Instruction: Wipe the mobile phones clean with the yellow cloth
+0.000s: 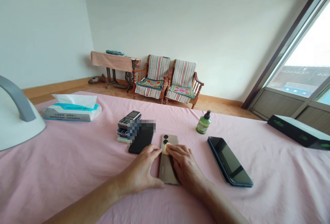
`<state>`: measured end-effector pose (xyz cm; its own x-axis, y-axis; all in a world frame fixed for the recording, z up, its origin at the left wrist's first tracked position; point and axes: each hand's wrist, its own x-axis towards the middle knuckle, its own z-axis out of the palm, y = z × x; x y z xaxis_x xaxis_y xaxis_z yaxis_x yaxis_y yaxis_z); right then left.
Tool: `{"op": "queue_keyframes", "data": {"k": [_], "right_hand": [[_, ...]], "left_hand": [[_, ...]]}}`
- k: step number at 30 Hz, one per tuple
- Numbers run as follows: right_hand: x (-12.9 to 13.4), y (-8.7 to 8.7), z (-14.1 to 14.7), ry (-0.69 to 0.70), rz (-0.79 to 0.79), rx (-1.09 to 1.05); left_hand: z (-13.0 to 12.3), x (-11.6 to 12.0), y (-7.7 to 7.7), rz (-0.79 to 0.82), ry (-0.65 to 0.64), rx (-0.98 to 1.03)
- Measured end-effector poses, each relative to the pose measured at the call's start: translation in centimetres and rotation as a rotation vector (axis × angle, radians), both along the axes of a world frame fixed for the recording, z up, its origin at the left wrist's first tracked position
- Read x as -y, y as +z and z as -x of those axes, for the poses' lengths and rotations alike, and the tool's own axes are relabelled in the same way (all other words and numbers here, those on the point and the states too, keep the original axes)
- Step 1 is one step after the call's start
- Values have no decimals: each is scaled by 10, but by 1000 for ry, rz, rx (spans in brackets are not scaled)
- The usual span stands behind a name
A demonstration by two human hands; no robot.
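A gold smartphone [166,169] lies face down on the pink cloth, its two round camera rings at the far end. My right hand [187,163] presses a small pale-yellow wiping cloth [166,148] onto the phone's back, just below the cameras. Along the phone's left edge rests my left hand [145,165], fingertips near its upper part and thumb at the lower left corner, steadying it. A black phone or case [140,141] lies just beyond my left fingers. To the right of my right hand, a dark smartphone [229,163] lies screen up, seemingly on another one.
Stacked keypad phones [129,119] stand behind the black one, partly pixelated. A green spray bottle [203,124] stands further right. A tissue pack [72,110] and a white appliance with a grey handle [18,120] are left; a dark box [299,132] is right. Two chairs [157,76] stand beyond.
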<state>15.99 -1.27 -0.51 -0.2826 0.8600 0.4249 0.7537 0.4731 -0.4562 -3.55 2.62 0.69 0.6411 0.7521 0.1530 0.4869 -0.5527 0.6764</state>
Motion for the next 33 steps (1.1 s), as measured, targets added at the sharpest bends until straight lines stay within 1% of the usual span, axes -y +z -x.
{"op": "queue_keyframes", "data": {"k": [5,9,11,13,16,19,21,23,25,27,30,33], "right_hand": [[7,-3,3,121,13,-121],[4,0,3,72,6,-43],[3,4,3,88,10,-12],[6,9,5,164,20,-8],[19,15,9,315,31,-36],[27,15,10,389,55,-56],[24,10,7,360,52,-55],[19,6,3,287,36,-44],[15,5,2,231,32,-36],[17,9,3,258,45,-38],[29,19,9,341,79,-36],[39,21,10,348,104,-23]], "left_hand": [[0,0,-1,22,-20,28],[0,0,0,17,-17,33],[0,0,0,15,-24,38],[0,0,0,15,-27,44],[0,-1,-2,13,-17,56],[0,-1,-4,1,-29,59],[0,-2,-3,-5,-36,50],[0,-2,-2,-5,-40,40],[1,-1,-1,2,-43,33],[1,-1,1,11,-43,33],[1,0,3,14,-48,40],[1,0,3,-1,-52,44]]}}
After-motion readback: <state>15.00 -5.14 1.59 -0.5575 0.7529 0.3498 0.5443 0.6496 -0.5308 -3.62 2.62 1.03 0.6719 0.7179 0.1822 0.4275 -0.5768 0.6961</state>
